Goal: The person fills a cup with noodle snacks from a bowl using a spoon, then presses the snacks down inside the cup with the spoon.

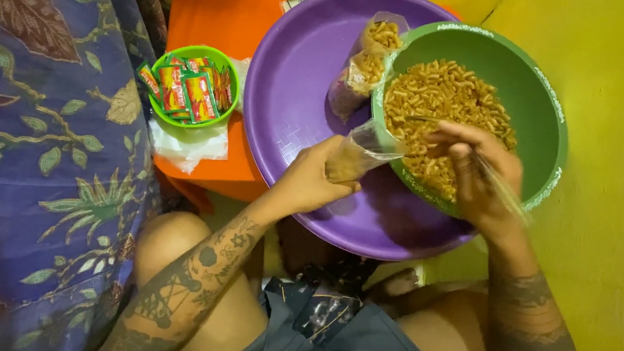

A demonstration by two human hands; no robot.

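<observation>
Left hand: the left hand (312,179) is closed around the lower part of a small clear plastic bag (363,151), holding its mouth up against the near rim of the green bowl (549,136).
Right hand: the right hand (478,171) is cupped over the macaroni snacks (439,100) inside the bowl, fingers curled as if gathering a pinch; how much it grips I cannot tell, and something thin and blurred streaks past the wrist.
Bag: tilted, open end toward the bowl, already partly filled with the yellow-brown pieces.
Step in hand: it looks like portioning, loading the bag from the bowl.
Next move: by my reckoning the right hand has to carry its load over the rim into the narrow mouth, while the left keeps that mouth open and steady.
Filled bags: two filled packets (367,64) lie on the purple tray (287,113) beside the bowl.
Further out: a small green bowl (231,86) of red sachets (191,93) stands on an orange surface (213,16), patterned blue cloth (35,159) to the left.
</observation>
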